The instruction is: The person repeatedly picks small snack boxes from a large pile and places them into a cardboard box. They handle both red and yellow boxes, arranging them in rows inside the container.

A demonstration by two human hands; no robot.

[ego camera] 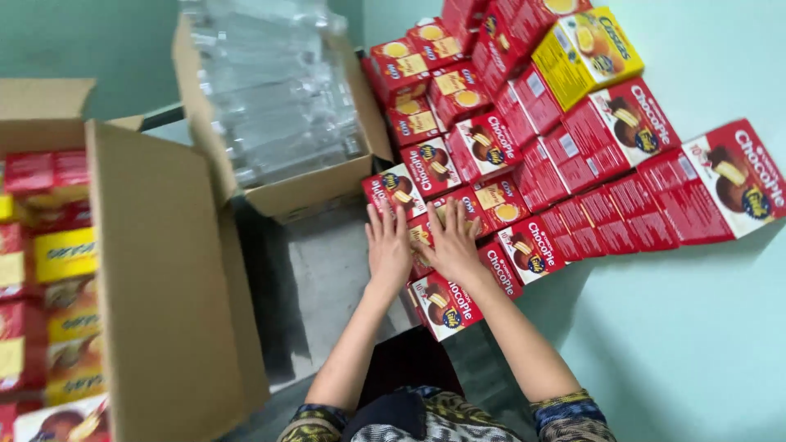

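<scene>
1. Both hands lie flat and open, fingers spread, holding nothing: left hand (388,245) and right hand (449,244) press side by side on the red snack boxes (442,214) stacked against the pale wall (696,327).
2. Those boxes are probably light, stiff cardboard with slick print, so I'd grip the long side edges and not squeeze the faces.
3. Nearby there's a yellow box (585,51) up top, a carton of clear packets (274,106), and a big open carton (164,270).
</scene>
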